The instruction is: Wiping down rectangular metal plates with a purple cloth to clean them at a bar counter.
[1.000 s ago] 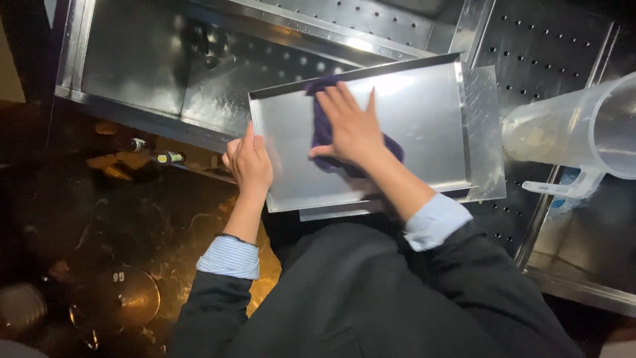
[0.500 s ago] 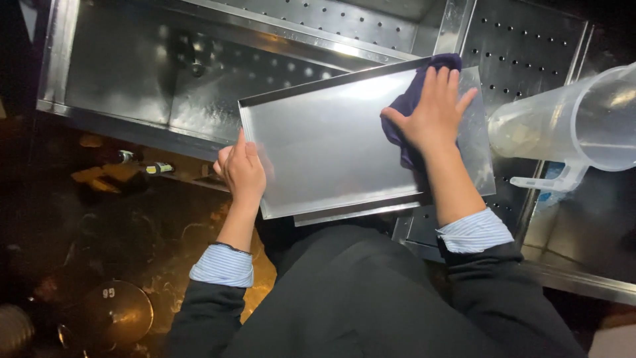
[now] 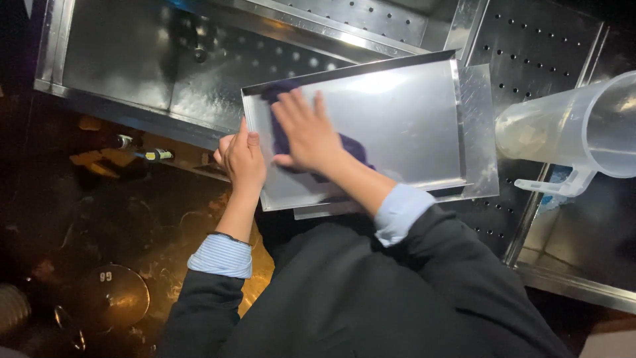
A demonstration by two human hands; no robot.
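Over steel sink: metal tray, hands, dark cloth.

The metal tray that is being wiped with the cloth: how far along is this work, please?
In hand: the right hand presses a dark purple cloth onto the left part of the metal tray, while the left hand grips the tray's left edge. Looks done: the right half shines evenly, with no visible marks. Left: the area under the hand and the near left corner; whether the underside is clean cannot be seen.
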